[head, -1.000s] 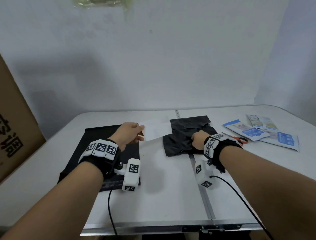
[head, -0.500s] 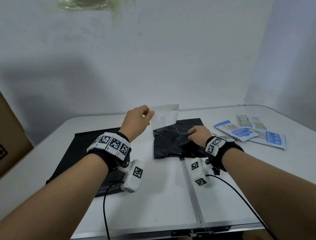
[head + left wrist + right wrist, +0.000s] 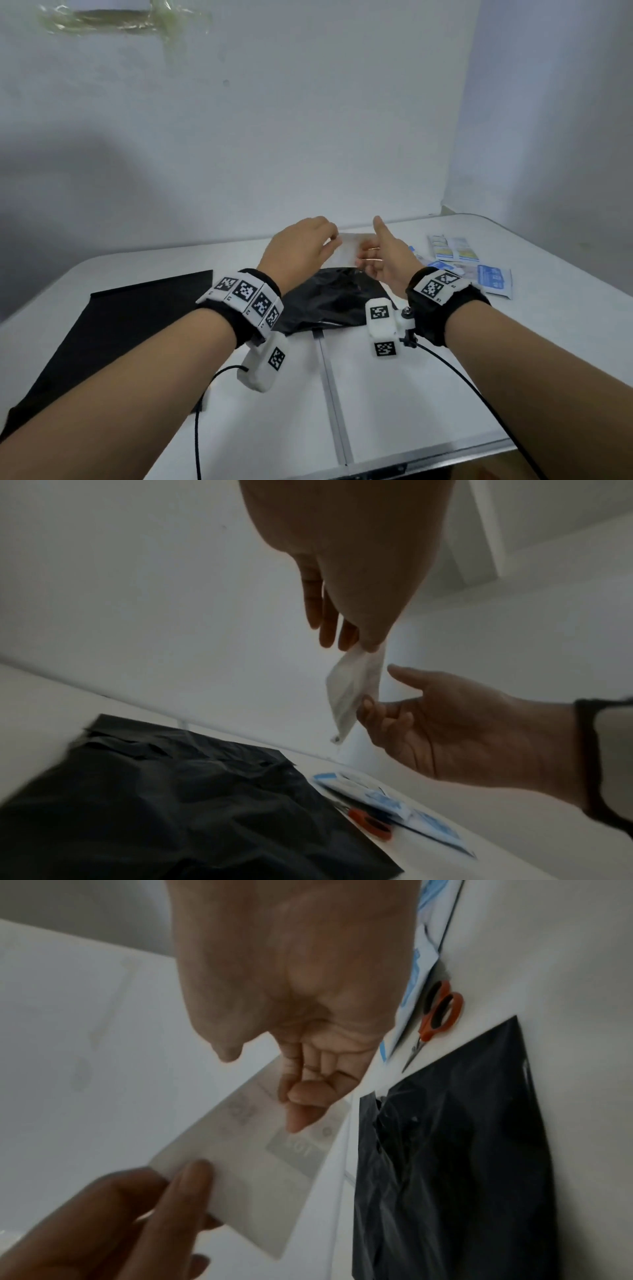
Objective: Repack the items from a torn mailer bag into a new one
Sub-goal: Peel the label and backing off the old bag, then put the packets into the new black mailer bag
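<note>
My left hand point(image 3: 325, 240) pinches a white printed paper slip point(image 3: 349, 245) by its corner above the back of the table. In the left wrist view the slip point(image 3: 356, 685) hangs from that hand point(image 3: 356, 645). My right hand point(image 3: 370, 255) is raised beside it, thumb pointing up and apart. Its curled fingers point(image 3: 294, 1110) touch the slip point(image 3: 246, 1150). The crumpled torn black mailer point(image 3: 329, 298) lies below both hands. A flat black mailer point(image 3: 113, 325) lies at the left.
Blue and white packets point(image 3: 479, 270) lie at the right back of the white table point(image 3: 411, 394). Orange-handled scissors point(image 3: 440, 1012) lie between the packets and the torn mailer point(image 3: 452, 1137). A wall stands close behind the table.
My left hand has carried the slip up and toward the wall. My right hand has left the torn mailer and risen to touch the slip.
</note>
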